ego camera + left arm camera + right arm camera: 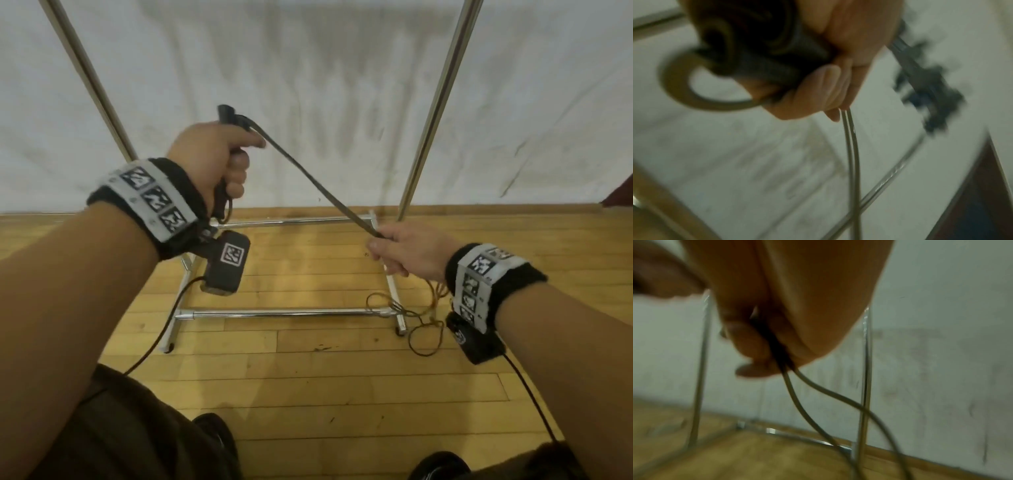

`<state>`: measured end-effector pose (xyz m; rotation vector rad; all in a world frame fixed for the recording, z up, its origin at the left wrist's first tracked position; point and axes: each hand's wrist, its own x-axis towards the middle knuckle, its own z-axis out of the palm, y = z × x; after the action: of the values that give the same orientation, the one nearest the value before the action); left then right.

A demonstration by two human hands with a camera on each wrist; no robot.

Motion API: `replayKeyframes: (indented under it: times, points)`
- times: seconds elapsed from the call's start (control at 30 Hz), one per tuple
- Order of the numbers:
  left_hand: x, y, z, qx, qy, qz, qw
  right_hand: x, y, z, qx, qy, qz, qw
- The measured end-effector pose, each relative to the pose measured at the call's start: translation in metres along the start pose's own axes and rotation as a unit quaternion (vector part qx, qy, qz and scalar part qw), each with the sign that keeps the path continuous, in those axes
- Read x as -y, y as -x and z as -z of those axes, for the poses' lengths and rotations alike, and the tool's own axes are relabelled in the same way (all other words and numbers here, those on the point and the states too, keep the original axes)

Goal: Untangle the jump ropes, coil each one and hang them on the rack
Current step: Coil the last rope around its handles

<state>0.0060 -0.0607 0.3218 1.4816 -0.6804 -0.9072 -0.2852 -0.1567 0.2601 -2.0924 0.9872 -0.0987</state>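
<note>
My left hand (pixel 219 161) is raised at centre left and grips the black handles (pixel 228 114) of a jump rope, fingers curled round them. Two strands of dark rope (pixel 308 178) run taut from the handles down to my right hand (pixel 394 253), which pinches them low on the right. In the left wrist view the handle ends (pixel 764 53) fill my left hand's (pixel 818 81) grip and the strands (pixel 852 154) leave past the fingers. In the right wrist view the strands (pixel 818 394) hang out below my right hand (pixel 777 331). More rope (pixel 421 318) lies tangled on the floor below that hand.
A chrome rack stands ahead: two uprights (pixel 442 102) rise against a white wall, and its base bars (pixel 291 312) rest on the wooden floor. The loose rope crosses the base's right corner. My shoes (pixel 215 431) are at the bottom edge.
</note>
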Motion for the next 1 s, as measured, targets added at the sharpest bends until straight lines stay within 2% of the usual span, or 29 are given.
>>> replayKeyframes:
  times: [0.03,0.1,0.17,0.23,0.3,0.37,0.43,0.5,0.57,0.67,0.73,0.8,0.9,0.93,1.0]
  points:
    - [-0.004,-0.002,0.006,-0.009,0.067,0.010,0.998,-0.007,0.000,-0.004,0.000,-0.002,-0.013,1.000]
    - [-0.008,-0.004,0.010,-0.025,0.137,0.010,0.990,-0.011,-0.002,-0.012,-0.003,-0.017,-0.028,0.999]
    - [-0.005,-0.004,0.003,-0.010,0.124,0.001,0.992,-0.002,-0.004,-0.018,-0.002,-0.017,-0.032,0.999]
    - [0.005,0.002,-0.013,0.056,0.039,0.027,0.997,0.013,-0.005,-0.020,-0.005,-0.019,-0.017,1.000]
    - [0.021,0.014,-0.033,0.144,-0.051,0.078,0.985,0.029,-0.007,-0.019,-0.015,-0.065,-0.003,0.998]
    - [0.038,0.026,-0.050,0.212,-0.071,0.124,0.967,0.045,-0.009,-0.018,-0.020,-0.114,0.000,0.993]
    - [0.046,0.032,-0.063,0.240,-0.065,0.146,0.957,0.058,-0.009,-0.017,-0.024,-0.145,-0.002,0.989]
    - [0.045,0.035,-0.067,0.244,-0.096,0.134,0.956,0.064,-0.007,-0.015,-0.023,-0.164,0.000,0.986]
    - [0.038,0.033,-0.063,0.251,-0.161,0.090,0.950,0.067,-0.005,-0.013,-0.005,-0.180,0.007,0.984]
    - [0.025,0.031,-0.053,0.265,-0.284,0.045,0.920,0.068,-0.002,-0.014,0.031,-0.174,0.032,0.984]
    - [0.020,0.031,-0.047,0.278,-0.310,0.034,0.909,0.069,-0.002,-0.016,0.027,-0.160,0.061,0.985]
    - [0.016,0.027,-0.042,0.260,-0.264,0.011,0.929,0.068,-0.003,-0.015,-0.012,-0.156,0.090,0.984]
    - [0.002,0.017,-0.034,0.143,-0.031,-0.038,0.989,0.054,-0.008,-0.014,-0.048,-0.114,0.107,0.987]
    - [-0.007,0.013,-0.028,0.091,0.056,-0.044,0.993,0.047,-0.009,-0.017,-0.035,-0.097,0.094,0.990]
    - [-0.024,0.005,-0.012,0.000,0.180,-0.052,0.982,0.026,-0.010,-0.026,-0.008,-0.059,0.066,0.996]
